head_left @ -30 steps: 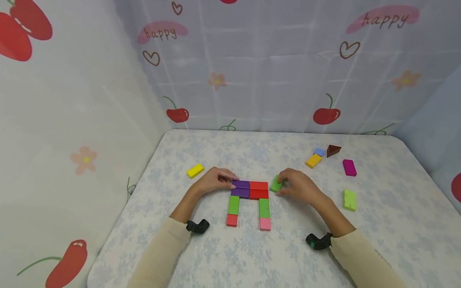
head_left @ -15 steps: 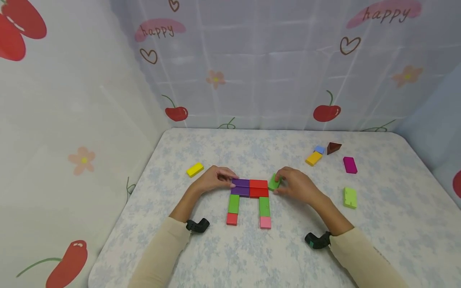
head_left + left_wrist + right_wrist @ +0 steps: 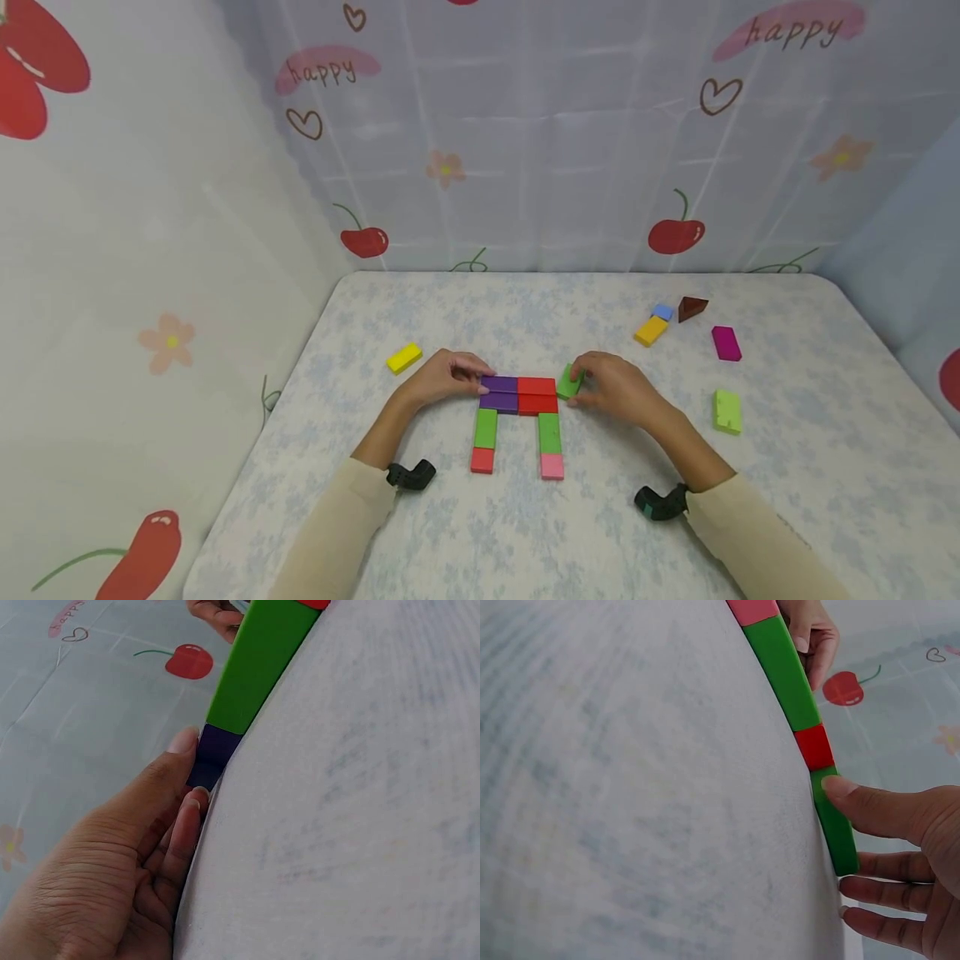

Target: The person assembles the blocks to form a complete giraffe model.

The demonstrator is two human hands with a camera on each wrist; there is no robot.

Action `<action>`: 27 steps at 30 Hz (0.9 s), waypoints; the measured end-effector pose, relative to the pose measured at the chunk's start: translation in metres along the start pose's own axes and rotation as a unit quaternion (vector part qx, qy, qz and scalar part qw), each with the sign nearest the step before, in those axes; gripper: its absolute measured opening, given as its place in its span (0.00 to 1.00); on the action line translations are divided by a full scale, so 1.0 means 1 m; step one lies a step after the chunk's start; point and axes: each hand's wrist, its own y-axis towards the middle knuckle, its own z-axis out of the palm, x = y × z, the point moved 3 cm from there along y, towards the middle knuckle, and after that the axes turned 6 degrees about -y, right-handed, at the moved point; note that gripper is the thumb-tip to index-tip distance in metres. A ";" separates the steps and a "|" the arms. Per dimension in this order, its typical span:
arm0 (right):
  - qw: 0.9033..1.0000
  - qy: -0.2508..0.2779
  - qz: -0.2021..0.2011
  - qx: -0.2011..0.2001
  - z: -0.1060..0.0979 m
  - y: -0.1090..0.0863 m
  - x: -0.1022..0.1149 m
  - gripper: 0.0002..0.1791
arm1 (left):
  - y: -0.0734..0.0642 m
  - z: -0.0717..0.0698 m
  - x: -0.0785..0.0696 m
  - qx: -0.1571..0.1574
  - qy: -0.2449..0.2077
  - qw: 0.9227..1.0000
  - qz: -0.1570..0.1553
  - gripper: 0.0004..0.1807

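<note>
A creased, cherry-printed curtain is hanging at twelve o'clock; a white panel is standing at nine, a bluish panel at three, all surrounding a blue-mottled tabletop.

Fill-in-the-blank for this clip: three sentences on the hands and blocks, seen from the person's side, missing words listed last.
1. The right hand pinches a green block at the ____ side of the red blocks.
2. The left hand touches a block pair coloured ____.
3. Directly beyond the pink block lies a ____ one.

Missing words: right; purple; green.
</note>
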 end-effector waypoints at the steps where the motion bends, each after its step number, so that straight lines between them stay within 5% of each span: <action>1: 1.000 -0.002 0.000 0.001 0.000 0.000 0.000 0.18 | 0.000 0.000 -0.001 -0.001 0.000 1.000 0.002 0.16; 27: 1.000 0.009 -0.017 -0.010 0.002 0.002 -0.002 0.18 | 0.000 -0.003 0.003 0.003 0.010 1.000 -0.005 0.16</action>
